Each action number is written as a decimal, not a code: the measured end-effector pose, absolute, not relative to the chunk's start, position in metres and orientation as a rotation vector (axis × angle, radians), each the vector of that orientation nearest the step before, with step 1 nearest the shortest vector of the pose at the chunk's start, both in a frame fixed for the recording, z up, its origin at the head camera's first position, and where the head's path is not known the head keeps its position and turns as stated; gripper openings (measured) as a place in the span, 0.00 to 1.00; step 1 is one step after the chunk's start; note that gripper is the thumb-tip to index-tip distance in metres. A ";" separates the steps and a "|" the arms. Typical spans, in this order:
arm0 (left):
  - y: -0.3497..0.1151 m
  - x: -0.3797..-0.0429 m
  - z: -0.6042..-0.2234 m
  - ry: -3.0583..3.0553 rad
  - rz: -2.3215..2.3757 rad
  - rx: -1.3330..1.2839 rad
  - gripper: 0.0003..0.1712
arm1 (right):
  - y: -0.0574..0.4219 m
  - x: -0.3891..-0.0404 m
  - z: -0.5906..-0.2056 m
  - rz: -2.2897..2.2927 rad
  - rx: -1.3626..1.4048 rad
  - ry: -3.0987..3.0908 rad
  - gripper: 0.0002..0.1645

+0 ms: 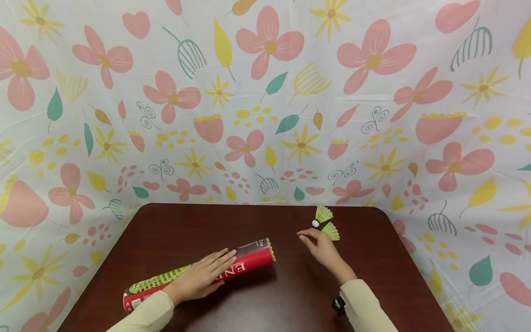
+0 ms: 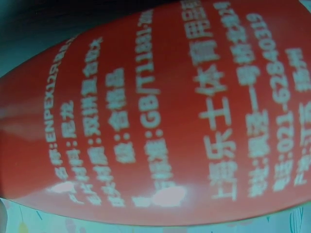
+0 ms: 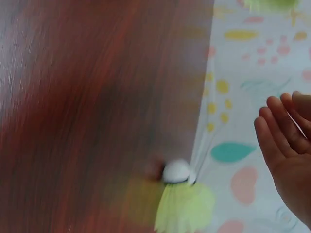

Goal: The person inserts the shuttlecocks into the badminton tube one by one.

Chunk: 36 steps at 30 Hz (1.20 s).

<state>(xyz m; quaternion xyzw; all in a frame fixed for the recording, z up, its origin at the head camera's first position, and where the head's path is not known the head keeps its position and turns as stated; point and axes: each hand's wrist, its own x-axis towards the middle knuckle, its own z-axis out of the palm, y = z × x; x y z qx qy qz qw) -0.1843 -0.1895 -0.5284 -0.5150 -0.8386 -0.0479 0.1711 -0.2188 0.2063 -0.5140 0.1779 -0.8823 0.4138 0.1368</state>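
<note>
A red shuttlecock tube with a clear window lies slantwise on the table. Yellow-green shuttlecocks show through that window, and feather edges show at its right end. My left hand holds the tube from above, fingers across the top and thumb on the near side. White print on the tube's red wall fills the left wrist view. Near the far edge lies one loose shuttlecock. My right hand partly covers a second shuttlecock; its fingers extend leftward, with nothing visible in them.
The dark brown table has rounded far corners. A floral cloth hangs behind it and along both sides. A black band is on the right wrist. At the top of the right wrist view is a blurred green shape.
</note>
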 end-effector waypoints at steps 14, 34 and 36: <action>-0.183 -0.187 -0.531 -2.349 -0.149 -1.487 0.54 | 0.274 -0.235 -0.544 1.228 0.095 -2.551 0.24; -0.186 -0.187 -0.532 -2.396 -0.176 -1.469 0.55 | 0.293 -0.241 -0.559 1.114 -0.054 -2.615 0.31; -0.188 -0.186 -0.533 -2.392 -0.184 -1.466 0.55 | 0.292 -0.242 -0.559 1.120 -0.075 -2.628 0.30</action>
